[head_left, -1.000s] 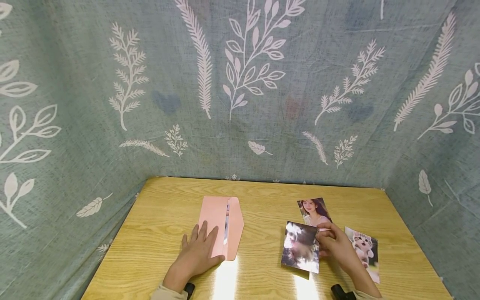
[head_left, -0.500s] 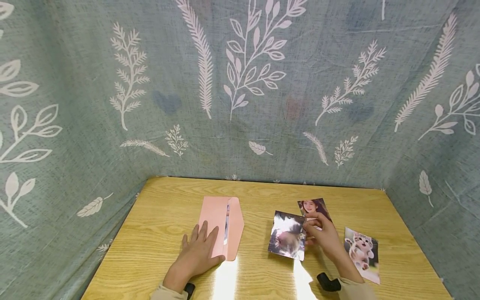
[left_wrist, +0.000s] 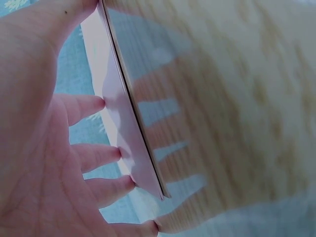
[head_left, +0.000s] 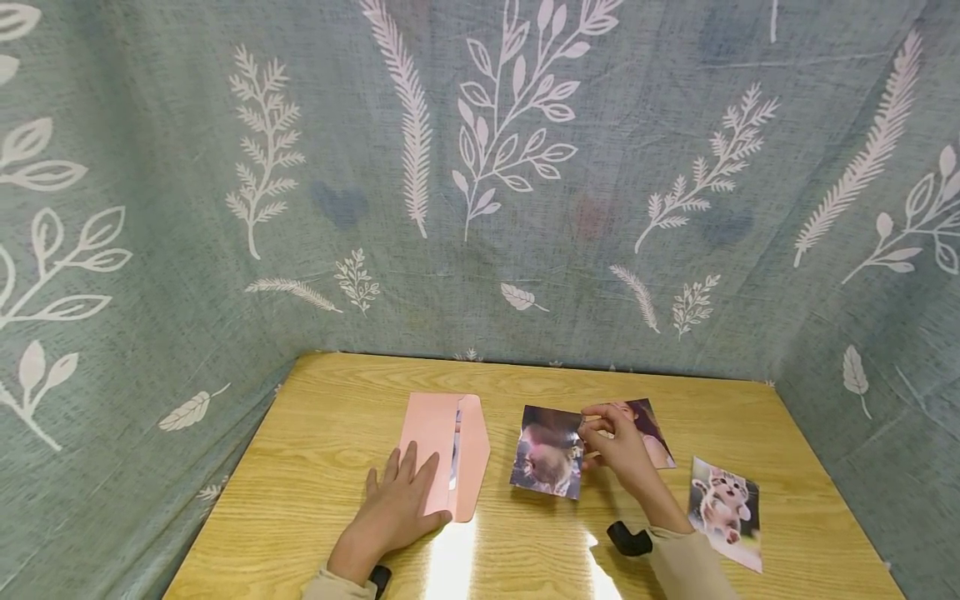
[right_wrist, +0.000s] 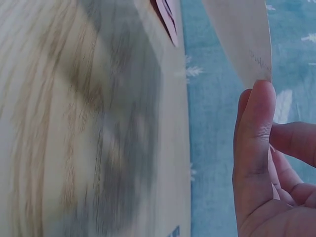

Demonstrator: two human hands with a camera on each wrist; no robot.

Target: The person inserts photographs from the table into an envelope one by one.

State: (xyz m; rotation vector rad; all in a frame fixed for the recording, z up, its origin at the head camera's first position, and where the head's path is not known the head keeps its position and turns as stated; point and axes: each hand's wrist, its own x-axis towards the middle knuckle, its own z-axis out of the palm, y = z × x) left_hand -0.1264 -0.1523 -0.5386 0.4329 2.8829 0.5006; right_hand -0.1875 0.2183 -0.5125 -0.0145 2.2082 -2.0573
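Observation:
My left hand (head_left: 397,508) lies with fingers spread on a pink envelope (head_left: 431,417), whose flap is folded out to the right. A strip of a printed picture (head_left: 454,450) shows in the envelope's mouth. In the left wrist view, the fingertips (left_wrist: 126,181) touch the envelope (left_wrist: 118,98). My right hand (head_left: 618,446) pinches a glossy photo (head_left: 546,454) by its right edge, holding it above the table to the right of the envelope. The right wrist view shows the photo's pale back (right_wrist: 247,39) between thumb and fingers; its picture is partly lost in glare.
On the wooden table (head_left: 337,400), a portrait photo (head_left: 651,425) lies behind my right hand, partly covered by it. A kitten photo (head_left: 726,508) lies further right. Patterned blue-green cloth (head_left: 420,292) hangs behind the table and at both sides.
My right hand has carried the photo left and slightly away from me, toward the envelope. It has moved off the kitten photo and now covers part of the portrait. The left hand stays in place.

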